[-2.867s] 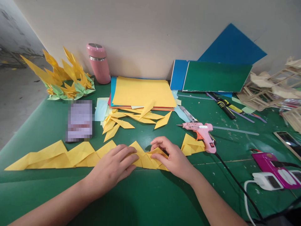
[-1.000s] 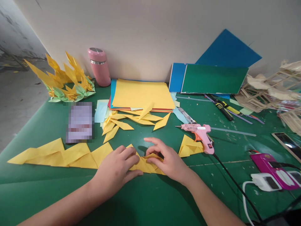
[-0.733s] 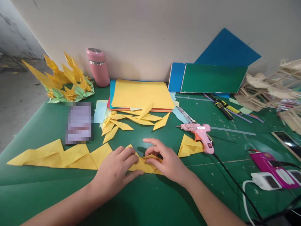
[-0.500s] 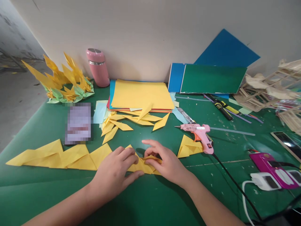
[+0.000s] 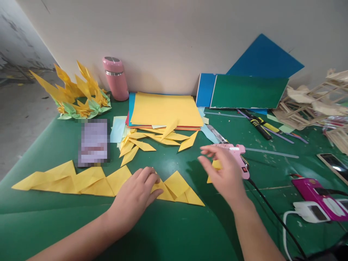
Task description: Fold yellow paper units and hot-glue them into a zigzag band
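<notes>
A long chain of folded yellow paper triangles (image 5: 89,179) lies across the near part of the green table (image 5: 168,232). My left hand (image 5: 136,197) rests flat on the chain near its right end, fingers stretched out. My right hand (image 5: 225,174) hovers open above the table, fingers apart and slightly blurred, over a small folded yellow piece (image 5: 216,166) and just in front of the pink glue gun (image 5: 236,154). It holds nothing.
Behind lie loose yellow paper points (image 5: 144,141), a stack of coloured sheets (image 5: 165,108), a pink bottle (image 5: 116,78) and a yellow-green paper flower (image 5: 78,98). Blue and green boards (image 5: 244,90), tools, wooden frames (image 5: 312,105), phones (image 5: 318,188) and a cable sit at the right.
My right hand let go of the chain's right end and moved right and up toward the glue gun. The folded end now lies flat. My left hand stayed put.
</notes>
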Demonstrator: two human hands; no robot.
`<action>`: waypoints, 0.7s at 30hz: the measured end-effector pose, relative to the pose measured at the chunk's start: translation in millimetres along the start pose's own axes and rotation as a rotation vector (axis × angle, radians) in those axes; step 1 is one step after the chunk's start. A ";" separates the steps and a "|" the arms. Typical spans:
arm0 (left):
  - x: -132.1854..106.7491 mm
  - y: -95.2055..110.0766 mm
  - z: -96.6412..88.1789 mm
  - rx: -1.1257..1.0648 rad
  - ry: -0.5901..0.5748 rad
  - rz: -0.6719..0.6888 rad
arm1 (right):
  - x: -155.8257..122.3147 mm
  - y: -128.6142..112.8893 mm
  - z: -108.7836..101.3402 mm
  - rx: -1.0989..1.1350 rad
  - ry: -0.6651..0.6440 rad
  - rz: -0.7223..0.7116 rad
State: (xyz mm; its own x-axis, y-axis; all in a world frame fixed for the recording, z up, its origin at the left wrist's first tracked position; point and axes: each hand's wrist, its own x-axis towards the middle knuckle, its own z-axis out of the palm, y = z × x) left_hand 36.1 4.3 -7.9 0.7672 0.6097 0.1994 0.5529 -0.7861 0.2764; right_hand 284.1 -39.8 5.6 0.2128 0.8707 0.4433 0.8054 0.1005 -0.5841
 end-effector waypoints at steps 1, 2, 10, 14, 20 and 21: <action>-0.2 0.2 -0.2 -0.003 0.004 0.002 | 1.3 9.1 -9.1 -0.078 0.114 0.062; -0.5 0.3 -0.3 -0.004 0.008 0.004 | 1.5 18.8 -18.3 -0.167 0.195 0.156; -1.4 -1.7 2.1 -0.033 -0.003 -0.022 | -10.4 65.6 -45.1 -0.430 -0.009 0.535; -0.7 -2.3 2.0 -0.092 0.033 -0.012 | -8.4 62.0 -42.4 -0.416 -0.066 0.644; -0.3 -1.4 1.4 -0.012 0.031 0.034 | -9.7 58.4 -48.4 -0.436 0.062 0.641; -0.4 -1.2 1.1 0.000 0.026 0.033 | -10.1 58.1 -49.0 -0.440 0.131 0.600</action>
State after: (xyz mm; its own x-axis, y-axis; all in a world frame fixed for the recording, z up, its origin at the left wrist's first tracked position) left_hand 35.4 4.8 -9.4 0.7763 0.5857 0.2330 0.5271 -0.8059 0.2697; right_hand 355.8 -66.3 0.5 0.7266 0.6481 0.2281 0.6712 -0.5986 -0.4372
